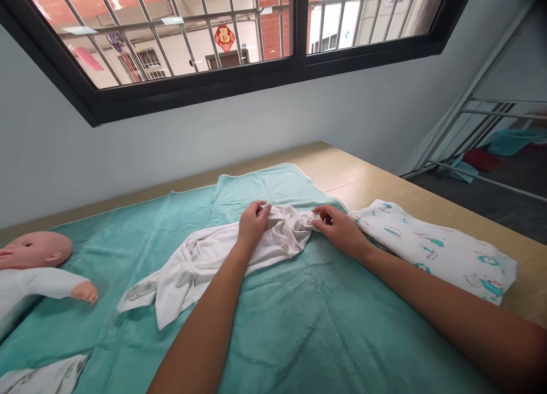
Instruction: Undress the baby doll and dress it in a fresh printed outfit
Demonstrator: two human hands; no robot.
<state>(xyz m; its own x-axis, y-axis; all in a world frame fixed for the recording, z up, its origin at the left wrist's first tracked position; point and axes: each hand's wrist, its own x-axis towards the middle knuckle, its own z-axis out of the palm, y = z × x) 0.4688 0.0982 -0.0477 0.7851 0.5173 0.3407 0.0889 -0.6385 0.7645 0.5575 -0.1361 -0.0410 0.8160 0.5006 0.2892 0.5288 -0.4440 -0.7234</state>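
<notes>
A white baby garment [200, 263] lies stretched and rumpled across the green blanket [290, 320], its two narrow ends pointing to the lower left. My left hand [253, 222] rests on its middle, fingers curled at the upper edge of the fabric. At the garment's bunched right end, my right hand [337, 226] pinches the cloth between thumb and fingers. Close beyond that hand is a folded white cloth [440, 249] with a teal print, partly covered by my right forearm.
A baby doll [38, 250] in white clothing lies at the left. Part of another printed cloth [47, 377] shows at the lower left corner. The wooden table [363, 177] meets the wall below a barred window [299, 64]. A metal frame [465, 106] stands at the right.
</notes>
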